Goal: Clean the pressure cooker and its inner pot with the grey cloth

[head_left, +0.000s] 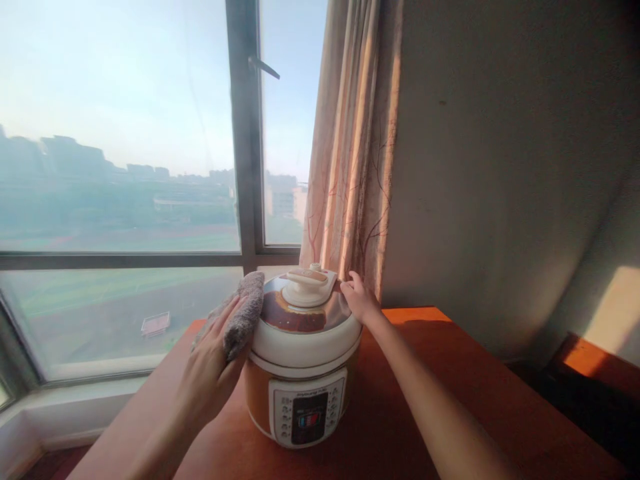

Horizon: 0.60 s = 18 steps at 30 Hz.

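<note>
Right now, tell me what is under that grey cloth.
The grey cloth lies against the left edge of the pressure cooker lid, pressed there by the left hand. The right hand rests on the lid's far side. The lid surface beneath the cloth is covered.

Bare table (475, 373) lies open at three o'clock of the cooker (304, 360); curtain (350, 153) crowds close behind at twelve o'clock.

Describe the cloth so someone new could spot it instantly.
Find the wooden table under the window; a pressure cooker stands on it. The grey cloth lies against the cooker's lid edge, pressed by the left hand. It is the only soft, fuzzy thing there.
</note>
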Tool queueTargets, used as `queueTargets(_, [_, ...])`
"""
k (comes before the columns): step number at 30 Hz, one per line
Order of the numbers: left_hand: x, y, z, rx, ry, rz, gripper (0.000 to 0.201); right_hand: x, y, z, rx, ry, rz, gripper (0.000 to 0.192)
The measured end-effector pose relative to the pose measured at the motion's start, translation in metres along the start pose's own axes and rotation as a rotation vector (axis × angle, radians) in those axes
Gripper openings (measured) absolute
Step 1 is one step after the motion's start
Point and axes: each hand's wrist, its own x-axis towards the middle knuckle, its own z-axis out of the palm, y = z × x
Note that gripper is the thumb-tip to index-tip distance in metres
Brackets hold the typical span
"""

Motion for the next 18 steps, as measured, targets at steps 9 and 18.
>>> queueTargets(9, [-0.069, 0.067, 0.036, 0.034, 0.050, 0.179, 0.073, 0.005, 0.008, 0.008, 0.145, 0.137, -0.097, 0.048])
queueTargets(18, [-0.025, 0.107, 0.049, 0.236, -0.114, 0.466, 0.083, -0.025, 0.000, 0.001, 0.328, 0.229, -0.353, 0.055])
